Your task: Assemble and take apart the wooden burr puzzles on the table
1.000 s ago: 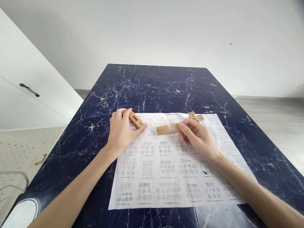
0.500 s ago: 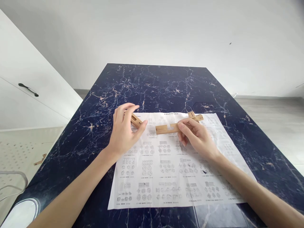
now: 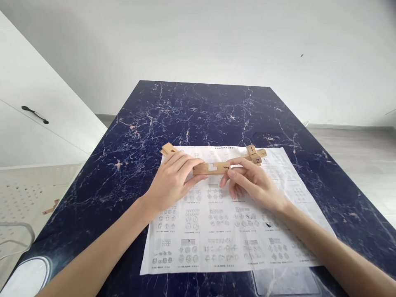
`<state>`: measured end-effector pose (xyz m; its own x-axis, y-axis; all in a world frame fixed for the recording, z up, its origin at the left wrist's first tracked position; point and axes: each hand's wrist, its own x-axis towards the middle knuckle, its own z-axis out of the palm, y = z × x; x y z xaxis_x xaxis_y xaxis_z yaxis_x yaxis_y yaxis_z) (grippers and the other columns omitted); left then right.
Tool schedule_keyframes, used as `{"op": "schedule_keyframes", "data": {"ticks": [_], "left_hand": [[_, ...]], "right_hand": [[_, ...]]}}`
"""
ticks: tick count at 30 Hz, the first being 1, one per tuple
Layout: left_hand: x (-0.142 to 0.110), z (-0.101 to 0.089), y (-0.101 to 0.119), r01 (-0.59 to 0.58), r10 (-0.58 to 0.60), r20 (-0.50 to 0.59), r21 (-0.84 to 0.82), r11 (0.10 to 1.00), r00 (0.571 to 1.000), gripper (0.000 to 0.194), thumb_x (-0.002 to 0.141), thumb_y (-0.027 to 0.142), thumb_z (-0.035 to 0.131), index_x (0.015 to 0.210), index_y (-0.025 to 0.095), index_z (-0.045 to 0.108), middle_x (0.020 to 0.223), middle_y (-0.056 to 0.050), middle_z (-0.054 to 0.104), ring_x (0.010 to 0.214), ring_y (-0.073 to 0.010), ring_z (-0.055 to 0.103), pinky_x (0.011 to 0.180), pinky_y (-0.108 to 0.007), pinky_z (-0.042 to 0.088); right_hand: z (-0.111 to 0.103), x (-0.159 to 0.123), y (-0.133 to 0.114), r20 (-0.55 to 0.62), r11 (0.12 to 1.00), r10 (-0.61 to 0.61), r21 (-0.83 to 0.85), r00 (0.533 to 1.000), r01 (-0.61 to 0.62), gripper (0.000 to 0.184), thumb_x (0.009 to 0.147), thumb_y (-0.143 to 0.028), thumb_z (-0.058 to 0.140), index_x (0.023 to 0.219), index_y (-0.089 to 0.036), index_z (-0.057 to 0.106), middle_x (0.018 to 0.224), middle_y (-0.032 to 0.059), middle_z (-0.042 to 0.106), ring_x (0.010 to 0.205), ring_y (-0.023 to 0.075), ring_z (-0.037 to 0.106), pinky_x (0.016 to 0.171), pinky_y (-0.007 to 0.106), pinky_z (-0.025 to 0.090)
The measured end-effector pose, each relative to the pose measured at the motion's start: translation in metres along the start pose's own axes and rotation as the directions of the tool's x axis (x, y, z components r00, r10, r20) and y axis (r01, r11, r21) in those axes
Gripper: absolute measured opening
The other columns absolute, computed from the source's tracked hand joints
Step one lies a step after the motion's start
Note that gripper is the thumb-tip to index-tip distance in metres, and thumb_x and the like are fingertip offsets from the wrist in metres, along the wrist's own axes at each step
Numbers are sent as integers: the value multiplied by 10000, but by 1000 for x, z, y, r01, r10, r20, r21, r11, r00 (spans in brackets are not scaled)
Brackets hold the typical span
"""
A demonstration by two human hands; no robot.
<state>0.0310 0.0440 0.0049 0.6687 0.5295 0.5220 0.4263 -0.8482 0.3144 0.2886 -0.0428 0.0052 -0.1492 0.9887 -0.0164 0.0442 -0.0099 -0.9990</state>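
Observation:
A notched wooden puzzle stick [image 3: 202, 168] with dark marks near its ends is held level over a printed sheet [image 3: 213, 231]. My left hand [image 3: 173, 175] grips its left end between thumb and fingers. At the other end, my right hand [image 3: 252, 179] pinches it with thumb and forefinger, the remaining fingers curled below. Behind my left hand lie wooden pieces [image 3: 168, 148], partly covered by the fingers. Beyond my right hand is a cluster of joined wooden pieces [image 3: 255, 156], numbered 1 and 2 on the visible ends.
The dark blue marbled table [image 3: 192, 115] reaches toward a white wall. A clear flat object [image 3: 284, 282] lies by the near edge, and a round white-topped object [image 3: 29, 278] is at lower left. A white cabinet with a black handle [image 3: 35, 114] stands left.
My left hand has moved right and closed on the stick's left end. My right hand has shifted the stick slightly left and turned it, so the mark near its right end shows.

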Motion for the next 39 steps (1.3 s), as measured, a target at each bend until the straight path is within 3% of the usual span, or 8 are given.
{"op": "schedule_keyframes", "data": {"ticks": [7,17,23,30,35,39], "left_hand": [[-1,2,-10,226,-219,-95,81,971,971,232,1128,413,544,1271,245,619,1184,-86,749,1099,-304,678,994,-487,513],[-2,-4,-24,385,-347,-176,284,878,921,244,1118,375,519,1235,202,645,1149,-119,759,1072,-338,643,977,-495,463],[2,-6,-19,449,-424,-155,210,868,892,258,1132,308,423,1092,221,663,1078,-73,799,960,-286,690,995,-475,456],[4,-8,-23,583,-561,-177,118,804,809,181,1085,233,413,1093,227,594,952,-54,780,916,-278,721,1055,-536,449],[-1,-1,-29,606,-568,-229,158,779,790,126,1066,220,425,1078,229,550,1101,-110,744,1056,-329,674,1028,-576,462],[-1,1,-29,530,-460,-333,159,833,823,177,1049,177,416,1168,216,542,1251,-166,661,1169,-333,620,995,-529,503]], "right_hand": [[0,1,1,1,999,-17,-34,1000,17,283,1073,-480,650,1191,-224,620,850,13,773,554,125,641,555,289,527],[-2,0,0,26,996,9,-92,1000,-7,233,1095,-440,613,1188,-228,637,829,12,753,592,138,648,575,301,524],[-3,0,0,12,994,10,-106,1000,-8,188,1098,-398,598,1177,-232,635,832,10,749,598,140,648,588,309,527],[-2,1,-1,13,992,21,-126,1000,-19,159,1091,-360,593,1171,-228,633,828,7,747,597,137,648,583,304,524],[-2,1,-2,13,992,19,-125,1000,-17,163,1089,-361,587,1168,-226,633,832,10,748,600,136,650,585,303,528],[-1,1,-1,11,991,22,-131,1000,-20,155,1086,-349,588,1169,-226,633,830,9,745,601,136,648,587,305,524]]}}
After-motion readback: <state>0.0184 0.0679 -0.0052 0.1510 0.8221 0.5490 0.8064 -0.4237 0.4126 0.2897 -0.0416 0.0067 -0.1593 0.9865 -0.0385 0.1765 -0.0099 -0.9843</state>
